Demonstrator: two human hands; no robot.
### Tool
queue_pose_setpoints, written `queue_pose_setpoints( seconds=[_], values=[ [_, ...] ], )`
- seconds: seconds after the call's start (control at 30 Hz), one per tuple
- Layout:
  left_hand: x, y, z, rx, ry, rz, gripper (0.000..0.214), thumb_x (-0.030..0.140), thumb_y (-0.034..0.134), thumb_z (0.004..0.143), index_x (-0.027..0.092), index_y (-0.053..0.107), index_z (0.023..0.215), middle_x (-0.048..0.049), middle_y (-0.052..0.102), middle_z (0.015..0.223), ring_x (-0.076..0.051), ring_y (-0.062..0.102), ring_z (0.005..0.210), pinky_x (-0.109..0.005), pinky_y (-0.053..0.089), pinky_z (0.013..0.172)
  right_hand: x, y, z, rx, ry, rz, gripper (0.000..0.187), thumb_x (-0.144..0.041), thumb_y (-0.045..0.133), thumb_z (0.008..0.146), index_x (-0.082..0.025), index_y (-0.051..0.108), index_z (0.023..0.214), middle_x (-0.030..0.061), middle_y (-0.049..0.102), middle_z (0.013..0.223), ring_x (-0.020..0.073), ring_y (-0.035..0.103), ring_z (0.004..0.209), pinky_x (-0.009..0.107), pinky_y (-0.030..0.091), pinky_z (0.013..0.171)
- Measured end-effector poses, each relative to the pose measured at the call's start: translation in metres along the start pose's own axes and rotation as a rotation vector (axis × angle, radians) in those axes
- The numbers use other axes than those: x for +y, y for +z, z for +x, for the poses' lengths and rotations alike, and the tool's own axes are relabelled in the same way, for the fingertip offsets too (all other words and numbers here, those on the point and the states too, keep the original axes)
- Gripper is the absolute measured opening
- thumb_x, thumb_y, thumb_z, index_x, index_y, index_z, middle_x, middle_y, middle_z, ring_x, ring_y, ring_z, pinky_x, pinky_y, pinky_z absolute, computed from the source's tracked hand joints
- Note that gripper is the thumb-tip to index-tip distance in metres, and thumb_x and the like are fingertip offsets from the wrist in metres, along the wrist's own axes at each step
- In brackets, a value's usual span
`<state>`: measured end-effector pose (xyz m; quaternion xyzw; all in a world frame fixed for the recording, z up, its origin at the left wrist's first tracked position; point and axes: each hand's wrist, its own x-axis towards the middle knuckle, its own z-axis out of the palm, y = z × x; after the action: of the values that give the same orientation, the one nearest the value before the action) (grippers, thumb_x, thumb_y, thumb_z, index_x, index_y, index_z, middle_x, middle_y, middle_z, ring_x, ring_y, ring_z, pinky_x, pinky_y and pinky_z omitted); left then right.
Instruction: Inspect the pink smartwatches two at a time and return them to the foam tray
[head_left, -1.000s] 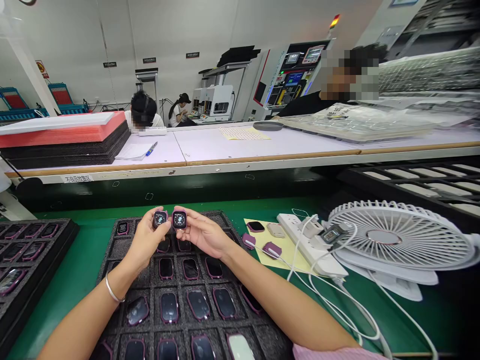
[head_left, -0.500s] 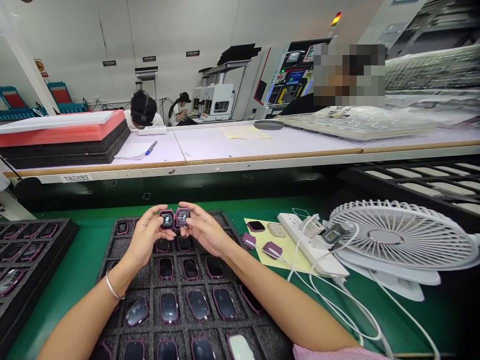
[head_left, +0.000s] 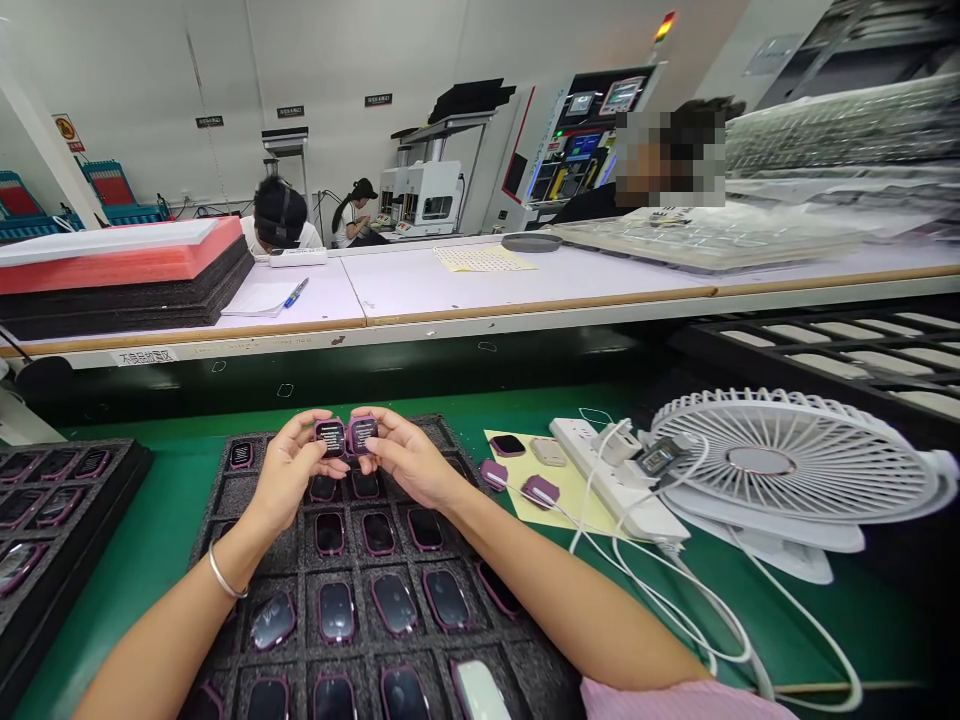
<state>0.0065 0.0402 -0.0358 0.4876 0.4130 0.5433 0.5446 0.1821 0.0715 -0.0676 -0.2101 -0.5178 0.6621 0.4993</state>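
My left hand (head_left: 289, 472) pinches a small purple smartwatch body (head_left: 330, 437) with a lit screen. My right hand (head_left: 405, 462) grips a second purple watch body (head_left: 363, 433) right beside it, the two nearly touching. Both are held above the far end of a black foam tray (head_left: 247, 492) whose pockets hold several purple-rimmed watch bodies with dark screens. A metal bangle circles my left wrist.
A second foam tray (head_left: 67, 520) of watches lies at the left. To the right are a yellow sheet (head_left: 577, 505) with loose watch bodies, a white power strip (head_left: 615, 480) with cables, and a white fan (head_left: 787, 470). Other people sit behind the raised white bench (head_left: 525, 290).
Both hands have drawn the two watches closer together and tilted them. The view has shifted slightly; the hands remain over the tray's far end.
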Motion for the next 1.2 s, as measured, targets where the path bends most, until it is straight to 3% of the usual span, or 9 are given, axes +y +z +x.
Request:
queue_pose_setpoints(
  seconds=[0.97, 1.2],
  values=[
    [0.0015, 0.0023, -0.0027, 0.007, 0.027, 0.044, 0.037, 0.029, 0.068, 0.073, 0.016, 0.057, 0.107, -0.0045, 0.066, 0.102, -0.012, 0.069, 0.057, -0.028, 0.060, 0.059, -0.0011, 0.0014, -0.0013, -0.030, -0.045, -0.084, 0.031, -0.018, 0.066, 0.081, -0.023, 0.061, 0.112, 0.0005, 0.060, 0.093, 0.0095, 0.057, 0.061, 0.027, 0.046, 0.062],
    [0.0013, 0.0024, -0.0022, -0.021, 0.034, 0.020, 0.043, 0.015, 0.065, 0.066, 0.018, 0.058, 0.108, -0.0034, 0.065, 0.105, -0.013, 0.071, 0.061, -0.026, 0.060, 0.063, -0.0004, 0.0000, -0.0008, -0.057, -0.050, -0.067, 0.043, -0.017, 0.073, 0.075, -0.024, 0.059, 0.116, 0.0004, 0.057, 0.098, 0.0092, 0.056, 0.065, 0.027, 0.049, 0.064]
  ],
)
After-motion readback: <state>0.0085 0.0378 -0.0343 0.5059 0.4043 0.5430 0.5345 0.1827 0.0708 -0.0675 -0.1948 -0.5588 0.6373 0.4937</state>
